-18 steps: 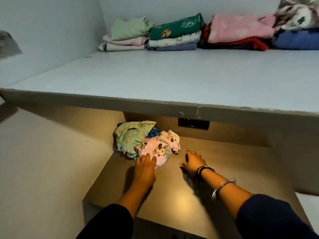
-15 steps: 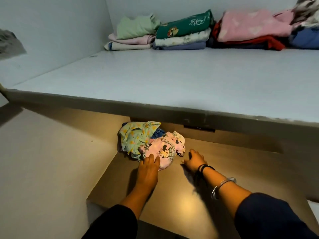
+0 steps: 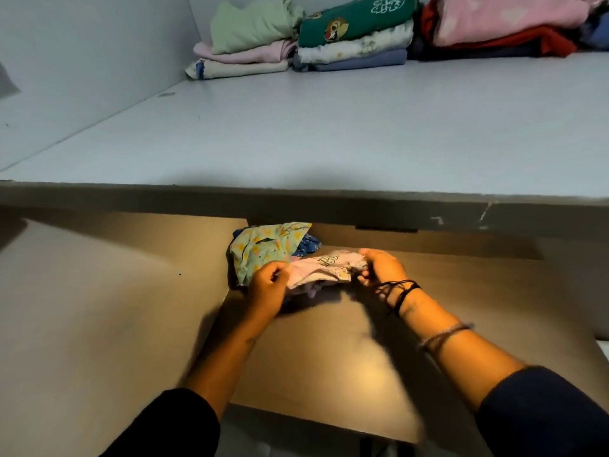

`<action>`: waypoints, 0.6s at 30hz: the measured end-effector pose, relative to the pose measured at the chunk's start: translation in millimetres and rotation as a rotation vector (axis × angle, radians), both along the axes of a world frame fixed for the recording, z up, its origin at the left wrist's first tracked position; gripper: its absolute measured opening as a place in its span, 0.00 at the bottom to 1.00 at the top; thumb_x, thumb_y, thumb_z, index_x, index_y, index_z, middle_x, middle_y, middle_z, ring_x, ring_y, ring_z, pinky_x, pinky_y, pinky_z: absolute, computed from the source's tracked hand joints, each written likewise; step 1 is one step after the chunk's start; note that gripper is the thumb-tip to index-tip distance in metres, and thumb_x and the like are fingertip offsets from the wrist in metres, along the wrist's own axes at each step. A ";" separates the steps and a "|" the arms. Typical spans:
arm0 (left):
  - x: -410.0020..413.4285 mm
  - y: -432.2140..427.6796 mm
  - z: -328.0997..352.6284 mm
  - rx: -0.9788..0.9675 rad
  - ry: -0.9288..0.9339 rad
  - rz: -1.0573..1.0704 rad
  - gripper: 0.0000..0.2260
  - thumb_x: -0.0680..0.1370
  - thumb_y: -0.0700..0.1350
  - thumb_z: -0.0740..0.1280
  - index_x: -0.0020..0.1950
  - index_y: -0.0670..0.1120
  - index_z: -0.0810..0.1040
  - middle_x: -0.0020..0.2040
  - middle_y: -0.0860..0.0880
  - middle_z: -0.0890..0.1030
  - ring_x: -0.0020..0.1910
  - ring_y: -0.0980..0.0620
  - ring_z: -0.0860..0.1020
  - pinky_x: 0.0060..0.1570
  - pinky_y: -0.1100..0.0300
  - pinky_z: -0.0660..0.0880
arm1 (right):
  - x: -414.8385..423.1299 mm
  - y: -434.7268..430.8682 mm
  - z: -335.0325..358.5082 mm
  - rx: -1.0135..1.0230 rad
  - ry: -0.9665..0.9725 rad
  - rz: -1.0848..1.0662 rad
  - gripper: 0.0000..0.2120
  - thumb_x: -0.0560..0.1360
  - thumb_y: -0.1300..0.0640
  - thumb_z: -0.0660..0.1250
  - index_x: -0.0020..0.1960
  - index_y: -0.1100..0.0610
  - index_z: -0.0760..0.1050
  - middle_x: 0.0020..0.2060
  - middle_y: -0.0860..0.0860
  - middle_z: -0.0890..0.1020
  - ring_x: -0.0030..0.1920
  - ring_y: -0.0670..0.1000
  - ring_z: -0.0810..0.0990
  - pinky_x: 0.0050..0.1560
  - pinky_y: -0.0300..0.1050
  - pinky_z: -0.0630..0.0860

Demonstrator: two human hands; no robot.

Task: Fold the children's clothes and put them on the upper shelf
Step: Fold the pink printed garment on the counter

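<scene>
The pale upper shelf (image 3: 329, 133) spreads wide above both hands. At its back sit folded stacks: a green-topped pile (image 3: 244, 37) far beyond the left hand (image 3: 267, 288), a teal-topped pile (image 3: 356, 34) touching it, and a pink-and-red pile (image 3: 507, 24) far beyond the right hand (image 3: 382, 268). Under the hands, the brown lower shelf (image 3: 329, 357) carries a crumpled green garment (image 3: 260, 252) just past the left hand.

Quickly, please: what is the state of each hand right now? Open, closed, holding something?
Left hand: closed, gripping the left end of the pink printed garment.
Right hand: closed, gripping the right end of the same garment.
</scene>
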State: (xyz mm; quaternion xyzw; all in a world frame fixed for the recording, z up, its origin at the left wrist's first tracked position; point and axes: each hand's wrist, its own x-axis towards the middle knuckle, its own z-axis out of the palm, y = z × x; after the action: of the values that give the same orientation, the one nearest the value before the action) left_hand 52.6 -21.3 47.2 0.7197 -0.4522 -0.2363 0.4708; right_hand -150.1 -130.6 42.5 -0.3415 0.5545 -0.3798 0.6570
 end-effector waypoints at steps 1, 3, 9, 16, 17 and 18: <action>9.1 -0.2 9.0 -0.024 0.051 0.001 0.04 0.80 0.41 0.65 0.47 0.46 0.79 0.44 0.51 0.78 0.46 0.52 0.76 0.39 0.67 0.72 | -8.0 4.6 14.3 0.012 -0.071 -0.034 0.11 0.74 0.64 0.60 0.51 0.61 0.80 0.30 0.53 0.71 0.26 0.48 0.67 0.27 0.41 0.72; 20.6 -2.2 28.7 -0.045 0.142 -0.114 0.06 0.80 0.39 0.64 0.45 0.44 0.79 0.41 0.49 0.79 0.43 0.51 0.76 0.39 0.64 0.73 | -27.2 18.7 43.4 -0.002 -0.148 -0.053 0.11 0.73 0.65 0.58 0.47 0.63 0.79 0.30 0.55 0.70 0.26 0.49 0.65 0.26 0.40 0.72; 8.3 -11.3 62.8 -0.086 0.277 -0.493 0.11 0.79 0.37 0.66 0.40 0.48 0.82 0.29 0.58 0.80 0.30 0.64 0.76 0.31 0.71 0.72 | -83.8 78.1 118.2 -0.197 -0.117 0.002 0.14 0.67 0.63 0.67 0.49 0.68 0.80 0.23 0.50 0.73 0.24 0.47 0.70 0.25 0.38 0.74; -22.7 -42.0 8.0 0.188 -0.016 -0.531 0.08 0.76 0.36 0.68 0.36 0.40 0.79 0.35 0.45 0.79 0.39 0.51 0.75 0.42 0.61 0.71 | -121.7 98.6 74.0 -0.272 0.691 0.356 0.05 0.68 0.72 0.65 0.43 0.69 0.79 0.35 0.58 0.78 0.35 0.52 0.75 0.33 0.43 0.74; -28.3 -41.8 -4.3 0.204 -0.061 -0.517 0.09 0.77 0.38 0.68 0.36 0.41 0.78 0.34 0.46 0.78 0.39 0.51 0.75 0.42 0.61 0.70 | -123.4 95.3 54.4 -0.254 0.802 0.332 0.05 0.69 0.70 0.67 0.43 0.70 0.79 0.35 0.59 0.78 0.35 0.52 0.74 0.34 0.45 0.73; -33.8 -41.0 -14.8 0.205 -0.073 -0.508 0.10 0.77 0.39 0.68 0.35 0.42 0.76 0.34 0.47 0.77 0.38 0.51 0.74 0.41 0.60 0.70 | -125.1 90.3 34.8 -0.240 0.876 0.269 0.06 0.69 0.68 0.69 0.44 0.71 0.79 0.34 0.61 0.78 0.35 0.52 0.74 0.35 0.45 0.72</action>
State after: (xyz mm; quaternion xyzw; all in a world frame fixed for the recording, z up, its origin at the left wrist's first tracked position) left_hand 18.7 -62.3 32.3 0.6353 -0.6086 -0.3650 0.3046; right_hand -275.2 -40.3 77.3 -0.6121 0.6823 -0.1729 0.3604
